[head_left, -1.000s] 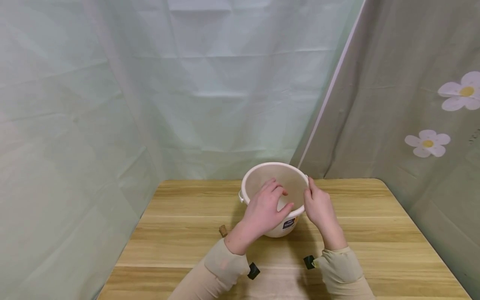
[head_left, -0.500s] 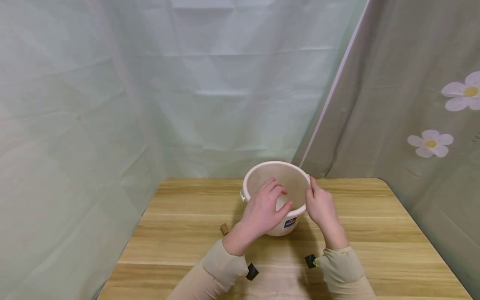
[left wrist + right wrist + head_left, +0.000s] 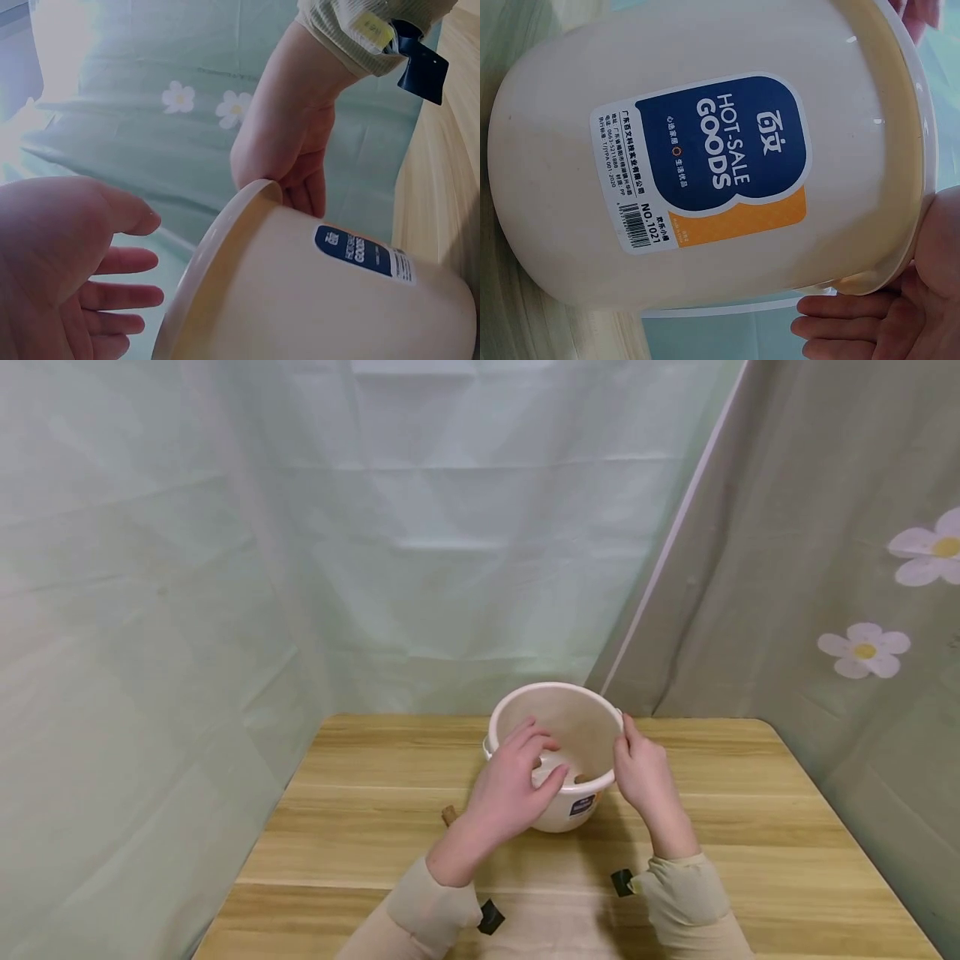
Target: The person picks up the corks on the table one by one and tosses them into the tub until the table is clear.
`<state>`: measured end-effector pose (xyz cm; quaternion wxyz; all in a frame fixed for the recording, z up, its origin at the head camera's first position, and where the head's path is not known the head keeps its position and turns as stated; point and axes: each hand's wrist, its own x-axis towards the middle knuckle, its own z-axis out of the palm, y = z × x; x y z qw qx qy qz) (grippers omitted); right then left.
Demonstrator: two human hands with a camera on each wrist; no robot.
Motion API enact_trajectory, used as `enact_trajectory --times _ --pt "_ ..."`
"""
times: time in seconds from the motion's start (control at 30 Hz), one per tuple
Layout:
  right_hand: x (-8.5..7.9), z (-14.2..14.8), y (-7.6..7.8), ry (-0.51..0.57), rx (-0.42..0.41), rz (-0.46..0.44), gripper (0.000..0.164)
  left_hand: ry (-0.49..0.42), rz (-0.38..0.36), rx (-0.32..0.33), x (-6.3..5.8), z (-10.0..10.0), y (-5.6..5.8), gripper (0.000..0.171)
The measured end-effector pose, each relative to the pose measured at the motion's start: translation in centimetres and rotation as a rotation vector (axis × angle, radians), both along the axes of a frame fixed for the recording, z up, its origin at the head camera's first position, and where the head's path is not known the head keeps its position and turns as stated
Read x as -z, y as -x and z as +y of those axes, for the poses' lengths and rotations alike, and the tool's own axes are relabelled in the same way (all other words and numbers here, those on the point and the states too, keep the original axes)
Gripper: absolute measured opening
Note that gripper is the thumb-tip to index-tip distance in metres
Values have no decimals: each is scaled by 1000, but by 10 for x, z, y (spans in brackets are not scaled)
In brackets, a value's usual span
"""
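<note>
A cream plastic bucket [image 3: 557, 812] with a blue and orange label [image 3: 720, 146] stands on the wooden table. My right hand [image 3: 643, 770] grips its rim on the right side, thumb at the inside edge; in the right wrist view its fingers [image 3: 840, 328] lie against the outside under the rim. Over the near left part of the mouth hovers my left hand [image 3: 508, 787], fingers spread and slightly bent around nothing. In the left wrist view this left hand [image 3: 60, 262] is apart from the rim. A small brown piece [image 3: 582, 778] shows inside the bucket, mostly hidden.
A small brown cork-like piece [image 3: 449, 815] lies on the table left of the bucket, partly behind my left wrist. The wooden table [image 3: 360, 827] ends at pale curtains [image 3: 450, 610] at the back. A flowered curtain [image 3: 795, 610] hangs on the right.
My left hand has drawn back slightly left and toward me over the bucket's mouth. More of the bucket's inside now shows, including a brown piece. The right hand keeps its grip on the rim.
</note>
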<state>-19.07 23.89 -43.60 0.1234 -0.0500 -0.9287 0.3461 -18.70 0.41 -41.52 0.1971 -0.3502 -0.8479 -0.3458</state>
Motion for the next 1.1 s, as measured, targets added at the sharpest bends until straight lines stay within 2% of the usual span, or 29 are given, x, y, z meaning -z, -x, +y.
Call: enact_trajectory --times 0.17,0.43,0.87,1.1 --pt "0 1 0 4 5 15 57 -53 -10 7 0 -12 -3 27" --pt "-1 0 -1 -1 1 13 57 -69 -40 -44 6 -32 -7 23" --pt "0 1 -2 7 3 -11 58 -140 -91 -115 23 -69 -10 23" --pt "0 1 -1 1 3 -9 58 -177 -137 -160 38 -91 -13 24"
